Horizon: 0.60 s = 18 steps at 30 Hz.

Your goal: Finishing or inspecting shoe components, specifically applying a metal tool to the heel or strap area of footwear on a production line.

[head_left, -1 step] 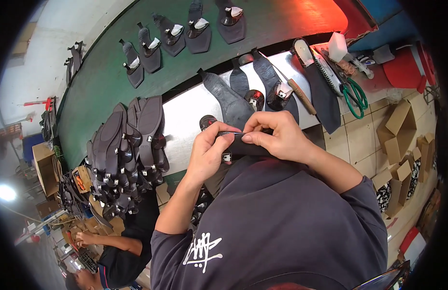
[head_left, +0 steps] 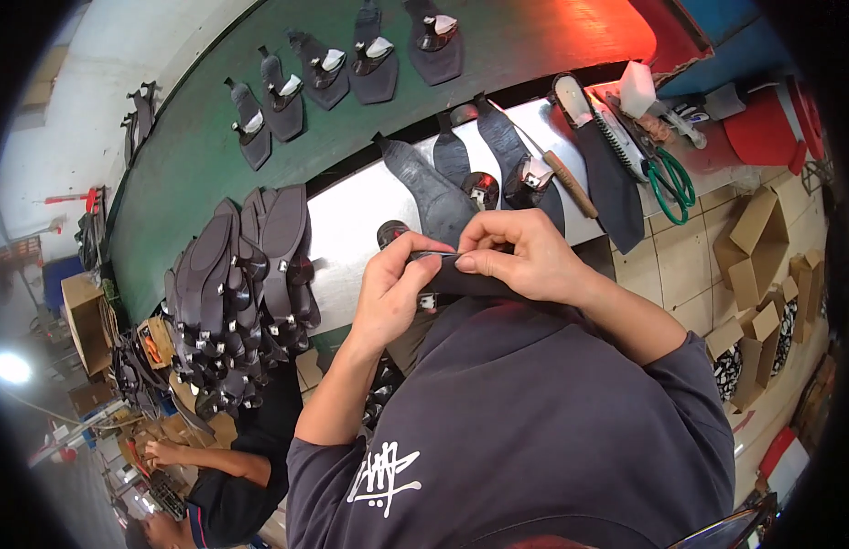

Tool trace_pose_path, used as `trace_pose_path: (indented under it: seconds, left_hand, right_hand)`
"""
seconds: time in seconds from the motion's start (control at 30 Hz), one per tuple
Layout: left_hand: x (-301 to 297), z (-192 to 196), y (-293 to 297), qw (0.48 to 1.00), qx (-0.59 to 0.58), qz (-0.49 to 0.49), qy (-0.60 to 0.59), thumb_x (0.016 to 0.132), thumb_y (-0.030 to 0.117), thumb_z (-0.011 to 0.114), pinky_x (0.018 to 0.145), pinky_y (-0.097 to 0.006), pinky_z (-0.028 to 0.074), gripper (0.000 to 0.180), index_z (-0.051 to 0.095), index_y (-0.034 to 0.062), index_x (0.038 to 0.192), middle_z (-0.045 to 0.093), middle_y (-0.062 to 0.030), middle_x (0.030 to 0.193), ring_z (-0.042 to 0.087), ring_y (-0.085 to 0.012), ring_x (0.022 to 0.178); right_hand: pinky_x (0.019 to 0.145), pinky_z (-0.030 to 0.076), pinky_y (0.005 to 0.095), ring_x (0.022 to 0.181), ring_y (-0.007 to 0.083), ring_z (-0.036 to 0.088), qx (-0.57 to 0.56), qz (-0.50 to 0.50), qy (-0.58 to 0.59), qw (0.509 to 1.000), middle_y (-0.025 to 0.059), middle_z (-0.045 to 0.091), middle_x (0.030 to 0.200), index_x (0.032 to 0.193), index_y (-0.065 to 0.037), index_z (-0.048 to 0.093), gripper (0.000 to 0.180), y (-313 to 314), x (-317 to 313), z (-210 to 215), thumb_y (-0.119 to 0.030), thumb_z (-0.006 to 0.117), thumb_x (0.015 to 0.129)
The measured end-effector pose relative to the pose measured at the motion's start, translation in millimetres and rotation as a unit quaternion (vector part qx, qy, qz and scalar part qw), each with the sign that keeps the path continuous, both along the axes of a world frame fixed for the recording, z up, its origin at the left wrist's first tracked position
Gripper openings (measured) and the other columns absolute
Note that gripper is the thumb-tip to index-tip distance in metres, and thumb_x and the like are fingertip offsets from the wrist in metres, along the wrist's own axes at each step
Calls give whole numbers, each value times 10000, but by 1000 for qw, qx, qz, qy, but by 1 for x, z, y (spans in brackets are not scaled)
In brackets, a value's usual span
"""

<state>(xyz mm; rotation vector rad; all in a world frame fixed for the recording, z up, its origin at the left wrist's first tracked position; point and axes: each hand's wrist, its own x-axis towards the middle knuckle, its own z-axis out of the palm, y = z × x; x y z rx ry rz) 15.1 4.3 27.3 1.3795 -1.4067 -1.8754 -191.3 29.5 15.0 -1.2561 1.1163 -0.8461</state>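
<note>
Close to my chest, my left hand [head_left: 388, 288] and my right hand [head_left: 525, 256] pinch the edge of a dark shoe sole [head_left: 479, 282]. The thumbs press on its near side, with the fingertips of both hands almost meeting. A small pale square shows below my left hand, by the sole. Just beyond my hands, a black shoe sole [head_left: 433, 197] lies on the shiny metal bench top [head_left: 346, 238]. Dark glossy heels [head_left: 481, 189] with white marks sit beside it. My fingers hide part of the held edge.
A wooden-handled tool [head_left: 571, 183], a brush [head_left: 616, 137] and green-handled scissors [head_left: 671, 186] lie at the right. Dark soles with heels are heaped [head_left: 237, 302] at the left. Several more stand along the green table [head_left: 195, 165]. Another person [head_left: 232, 476] works at lower left; cardboard boxes [head_left: 754, 247] stand right.
</note>
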Motion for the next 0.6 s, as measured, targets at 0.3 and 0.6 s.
trace_pose_path:
  seconds: [0.3, 0.6]
  left_hand:
    - [28, -1, -2, 970, -89, 175, 145, 907, 119, 540, 568, -235, 517, 209, 603, -16, 1053, 662, -103, 913, 632, -124, 724]
    - [41, -43, -12, 834, 247, 341, 357, 904, 193, 572, 802, -342, 593, 375, 531, 31, 1240, 604, -148, 1195, 613, -291, 1102]
  right_hand:
    - [770, 467, 339, 886, 224, 609, -308, -210, 146, 916, 80, 659, 948, 930, -30, 654, 140, -26, -34, 20, -113, 684, 821]
    - [756, 478, 425, 881, 354, 596, -235, -181, 428, 854, 162, 601, 925, 1057, -31, 634, 236, -35, -79, -55, -43, 615, 822]
